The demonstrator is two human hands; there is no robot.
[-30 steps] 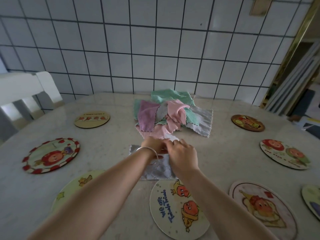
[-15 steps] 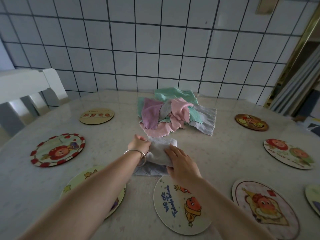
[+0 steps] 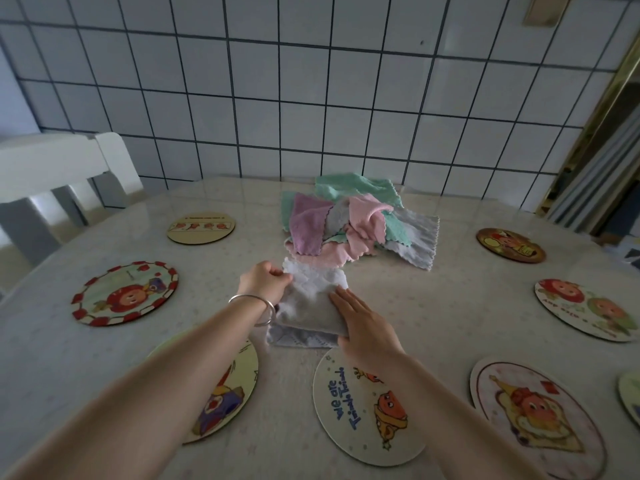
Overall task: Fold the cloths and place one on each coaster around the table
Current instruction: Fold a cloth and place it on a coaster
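left hand (image 3: 265,284) pinches grey cloth (image 3: 311,306) corner; right hand (image 3: 360,323) flat, pressing fold; risk: fold springs open if press lifts early; coasters all bare

A single head-worn wide-angle camera looks forward and down, close over the table (image 3: 433,306) (tiled wall (image 3: 311,98) behind), forearms reaching in from below.

White chair (image 3: 59,174) at left beside the desk (image 3: 433,306), white tiled wall (image 3: 311,98) with dark grout behind, brass-coloured frame (image 3: 595,116) at right, silver bangle (image 3: 254,303)
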